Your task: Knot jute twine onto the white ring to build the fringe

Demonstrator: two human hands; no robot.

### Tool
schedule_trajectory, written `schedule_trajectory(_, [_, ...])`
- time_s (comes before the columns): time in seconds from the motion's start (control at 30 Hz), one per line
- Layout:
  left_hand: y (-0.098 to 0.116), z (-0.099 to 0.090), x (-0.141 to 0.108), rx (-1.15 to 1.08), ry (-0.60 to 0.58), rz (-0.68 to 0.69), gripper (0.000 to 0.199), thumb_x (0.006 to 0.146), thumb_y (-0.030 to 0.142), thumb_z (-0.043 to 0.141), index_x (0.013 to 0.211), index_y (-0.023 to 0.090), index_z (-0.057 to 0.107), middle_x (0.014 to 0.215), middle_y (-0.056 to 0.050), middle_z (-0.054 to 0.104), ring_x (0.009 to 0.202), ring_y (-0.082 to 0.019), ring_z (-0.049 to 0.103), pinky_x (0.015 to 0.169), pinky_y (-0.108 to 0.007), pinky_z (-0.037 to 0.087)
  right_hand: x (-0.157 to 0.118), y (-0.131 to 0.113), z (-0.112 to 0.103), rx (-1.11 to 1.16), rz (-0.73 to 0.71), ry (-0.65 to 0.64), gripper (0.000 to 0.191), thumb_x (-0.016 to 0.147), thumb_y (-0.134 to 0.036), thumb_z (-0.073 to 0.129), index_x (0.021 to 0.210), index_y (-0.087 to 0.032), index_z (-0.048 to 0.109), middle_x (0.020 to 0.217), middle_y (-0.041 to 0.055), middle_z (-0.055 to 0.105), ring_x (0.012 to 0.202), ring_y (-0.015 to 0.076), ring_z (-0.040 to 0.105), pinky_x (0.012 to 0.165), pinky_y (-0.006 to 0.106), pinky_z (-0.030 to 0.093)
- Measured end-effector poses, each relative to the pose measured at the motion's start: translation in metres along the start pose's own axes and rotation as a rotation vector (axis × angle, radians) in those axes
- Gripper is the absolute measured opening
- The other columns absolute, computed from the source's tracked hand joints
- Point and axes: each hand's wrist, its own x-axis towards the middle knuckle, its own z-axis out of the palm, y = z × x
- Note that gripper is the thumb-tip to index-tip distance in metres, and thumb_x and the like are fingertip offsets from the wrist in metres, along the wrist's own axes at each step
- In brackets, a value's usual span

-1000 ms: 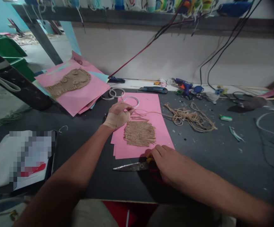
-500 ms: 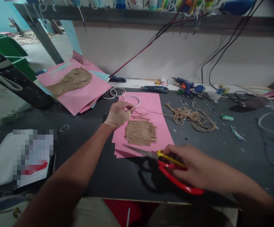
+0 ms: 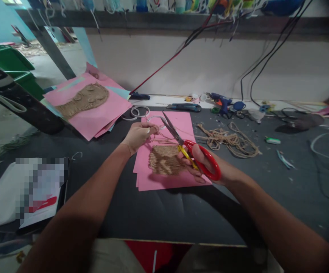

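My left hand (image 3: 140, 135) pinches thin brown twine (image 3: 164, 132) above the upper part of a pink sheet (image 3: 181, 120). The twine runs right to a loose tangle (image 3: 223, 140) on the dark table. In my right hand (image 3: 197, 161) are scissors (image 3: 187, 146) with red and yellow handles, their blades pointing up and left near the twine. A square patch of twine strips (image 3: 164, 161) lies on the sheet, partly behind my right hand and in its shadow. A tape roll (image 3: 155, 120) lies beyond my left fingers.
At the left are a pink sheet with a twine shape (image 3: 86, 98), a black bottle (image 3: 19, 100) and a tablet (image 3: 43, 197). A utility knife (image 3: 184, 107) and a glue gun (image 3: 222, 104) lie along the back. Cables (image 3: 201, 30) hang from the shelf.
My right hand has lifted the scissors from the sheet's lower edge up and left toward the twine, turning the blades upward. My left hand stays in nearly the same place, holding the twine.
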Motion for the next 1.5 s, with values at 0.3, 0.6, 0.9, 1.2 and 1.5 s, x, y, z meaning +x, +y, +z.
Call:
schedule_trajectory(0.3, [0.003,-0.002,-0.002,-0.010,0.052,-0.050,0.022,0.074,0.034,0.078,0.075,0.013,0.074,0.083,-0.010,0.073,0.051,-0.006,0.050,0.046,-0.020,0.040,-0.016,0.003,-0.015,-0.142,0.047,0.036,0.059,0.083,-0.078,0.057,0.095,-0.020,0.055,0.076,-0.0053,0.038,0.048,0.0050,0.025,0.034,0.019,0.031])
schedule_trajectory(0.6, [0.000,0.000,0.000,-0.131,-0.044,-0.029,0.023,0.078,0.037,0.077,0.071,0.016,0.074,0.082,-0.009,0.070,0.054,-0.007,0.048,0.043,-0.022,0.027,-0.011,0.001,0.002,-0.163,0.084,0.104,0.058,0.078,-0.074,0.067,0.088,-0.021,0.045,0.067,-0.0088,0.034,0.047,0.0032,0.019,0.036,0.016,0.016])
schedule_trajectory(0.9, [-0.001,0.006,-0.003,-0.105,-0.064,-0.071,0.019,0.075,0.034,0.076,0.070,0.015,0.073,0.077,-0.008,0.069,0.053,-0.008,0.048,0.046,-0.025,0.038,-0.005,0.003,0.006,-0.196,0.112,0.195,0.056,0.077,-0.070,0.071,0.092,-0.020,0.052,0.066,-0.0082,0.039,0.045,0.0036,0.027,0.036,0.016,0.020])
schedule_trajectory(1.2, [0.004,0.011,-0.009,-0.063,-0.073,-0.029,0.016,0.075,0.031,0.074,0.068,0.016,0.072,0.074,-0.008,0.069,0.054,-0.008,0.049,0.048,-0.023,0.036,-0.006,0.001,0.011,-0.194,0.105,0.224,0.054,0.073,-0.066,0.076,0.088,-0.020,0.053,0.063,-0.0076,0.041,0.047,0.0051,0.031,0.036,0.015,0.023])
schedule_trajectory(1.5, [0.004,0.012,-0.011,-0.062,-0.080,-0.035,0.013,0.075,0.029,0.076,0.069,0.018,0.073,0.075,-0.008,0.069,0.054,-0.009,0.050,0.050,-0.026,0.037,-0.006,0.006,0.006,-0.179,0.101,0.213,0.052,0.077,-0.066,0.073,0.092,-0.020,0.055,0.066,-0.0055,0.046,0.048,0.0064,0.039,0.031,0.015,0.028])
